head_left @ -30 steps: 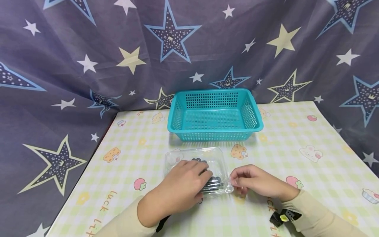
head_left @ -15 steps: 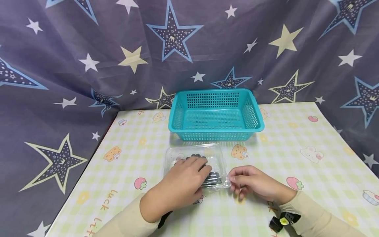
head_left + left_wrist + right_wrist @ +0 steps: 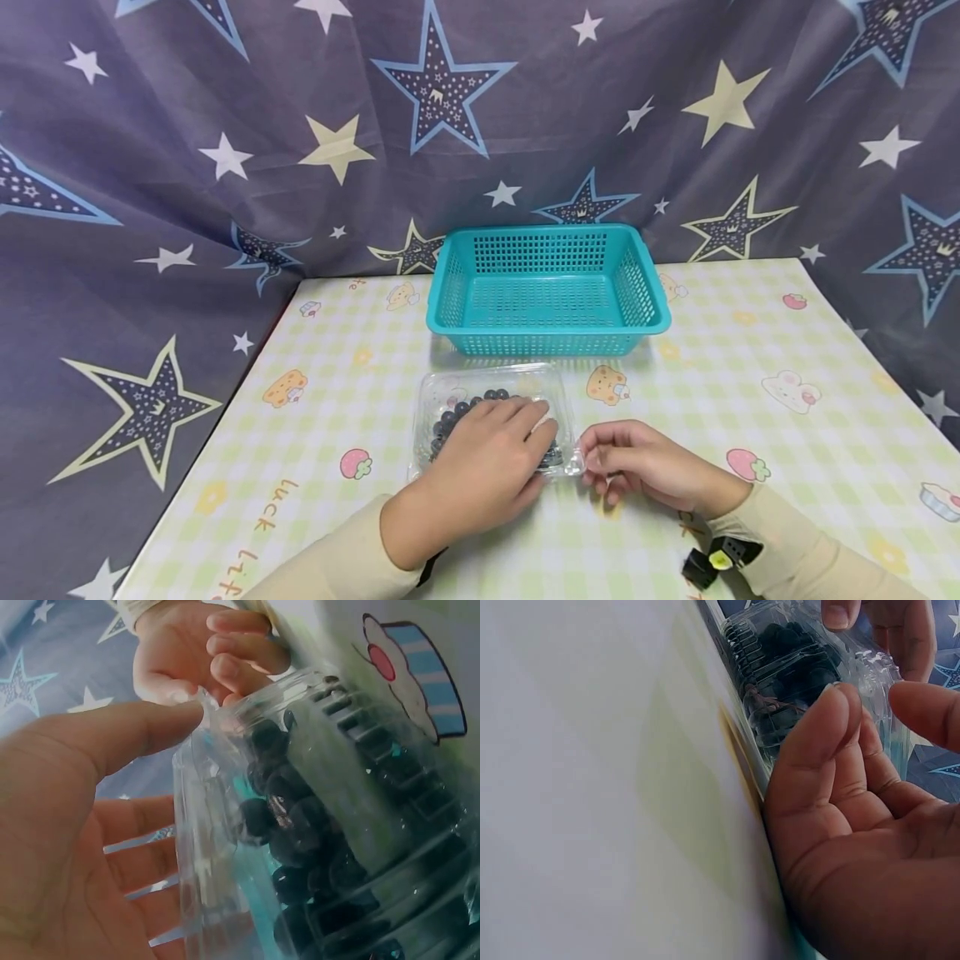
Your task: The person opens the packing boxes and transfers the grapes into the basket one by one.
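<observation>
A clear plastic clamshell box (image 3: pixel 444 392) of blueberries (image 3: pixel 289 825) lies on the table. My left hand (image 3: pixel 487 458) lies across its top in the head view, covering many of the berries. In the left wrist view, the left thumb (image 3: pixel 150 727) reaches the rim at one corner, and the other fingers spread over the lid. My right hand (image 3: pixel 645 467) is at the box's near right corner, thumb and fingertips at the clear rim, seeming to pinch it. The right wrist view shows the rim behind the right fingertips (image 3: pixel 832 712); the exact contact is partly hidden.
A turquoise basket (image 3: pixel 547 343) with perforated sides stands behind the box. A light checked cloth (image 3: pixel 315 467) with cartoon prints covers the table. Behind it hangs a dark star-patterned curtain (image 3: pixel 285 92). A black strap device (image 3: pixel 720 560) sits at the right wrist.
The box has shifted slightly away from me. My left hand has slid right across its top, uncovering more berries on the left. The right hand stays at the corner.
</observation>
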Tool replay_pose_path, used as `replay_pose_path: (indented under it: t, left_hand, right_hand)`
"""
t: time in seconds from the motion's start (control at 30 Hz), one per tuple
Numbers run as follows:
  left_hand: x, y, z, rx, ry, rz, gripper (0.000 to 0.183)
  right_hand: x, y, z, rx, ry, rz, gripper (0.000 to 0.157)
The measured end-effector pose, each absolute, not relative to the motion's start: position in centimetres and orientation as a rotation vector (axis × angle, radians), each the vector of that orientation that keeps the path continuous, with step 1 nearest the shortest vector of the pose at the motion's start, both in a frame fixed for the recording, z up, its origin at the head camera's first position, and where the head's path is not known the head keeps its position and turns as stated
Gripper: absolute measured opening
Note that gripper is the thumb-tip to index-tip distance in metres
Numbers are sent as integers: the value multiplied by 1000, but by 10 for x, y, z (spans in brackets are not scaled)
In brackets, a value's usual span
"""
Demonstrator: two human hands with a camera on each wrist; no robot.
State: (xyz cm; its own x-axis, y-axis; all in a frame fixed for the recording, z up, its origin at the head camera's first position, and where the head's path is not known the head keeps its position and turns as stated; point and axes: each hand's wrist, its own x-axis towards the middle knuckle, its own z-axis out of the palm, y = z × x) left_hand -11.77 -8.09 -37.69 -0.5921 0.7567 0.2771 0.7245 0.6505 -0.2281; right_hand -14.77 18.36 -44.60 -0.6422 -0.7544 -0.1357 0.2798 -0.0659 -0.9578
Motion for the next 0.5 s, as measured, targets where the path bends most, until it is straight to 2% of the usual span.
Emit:
replay_pose_path:
  t: [0.23, 0.5]
  left_hand:
    - [-120, -79, -380, -1207, -2460, 73, 44]
    - [-121, -78, -383, -1219, -2430, 48, 45]
  right_hand:
    - [-146, 180, -445, -482, 1472, -1801, 9]
    - [-144, 177, -448, -392, 1432, -1801, 12]
